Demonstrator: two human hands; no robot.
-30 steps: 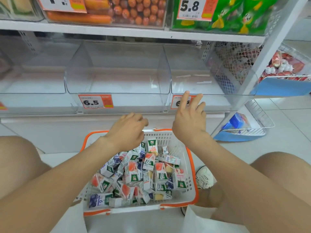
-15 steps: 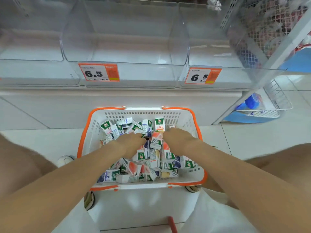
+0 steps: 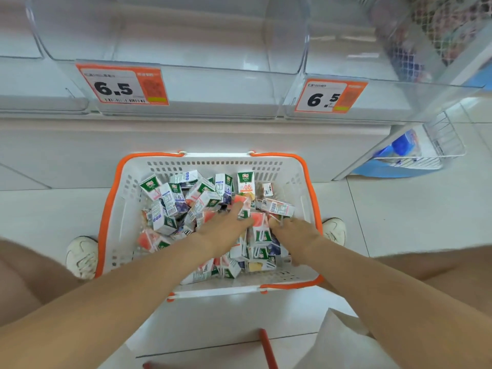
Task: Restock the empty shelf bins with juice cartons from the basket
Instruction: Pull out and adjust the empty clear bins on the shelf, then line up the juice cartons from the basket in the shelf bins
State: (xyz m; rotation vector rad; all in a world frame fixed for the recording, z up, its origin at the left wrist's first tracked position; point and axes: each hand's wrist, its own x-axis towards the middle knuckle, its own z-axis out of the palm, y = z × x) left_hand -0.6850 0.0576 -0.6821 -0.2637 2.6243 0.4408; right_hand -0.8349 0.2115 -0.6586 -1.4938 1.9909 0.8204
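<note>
A white basket with an orange rim (image 3: 113, 201) stands on the floor below the shelf, holding several small juice cartons (image 3: 173, 203) in a loose pile. My left hand (image 3: 221, 231) lies on the pile with its fingers stretched toward a red-topped carton (image 3: 243, 206). My right hand (image 3: 295, 233) is beside it, thumb against a red and green carton (image 3: 259, 230), fingertips buried among the cartons. Above, the clear middle shelf bin (image 3: 170, 62) and the right shelf bin (image 3: 346, 62) hold nothing.
Orange 6.5 price tags (image 3: 122, 85) hang on the bin fronts. A wire rack with blue packs (image 3: 423, 153) sits low on the right. My white shoes (image 3: 81, 257) flank the basket. A red bar (image 3: 269, 350) and white paper (image 3: 338, 342) lie near me.
Both hands came down from in front of the shelf bins into the basket and now sit deeper among the cartons. The view tilted down and closer to the basket.
</note>
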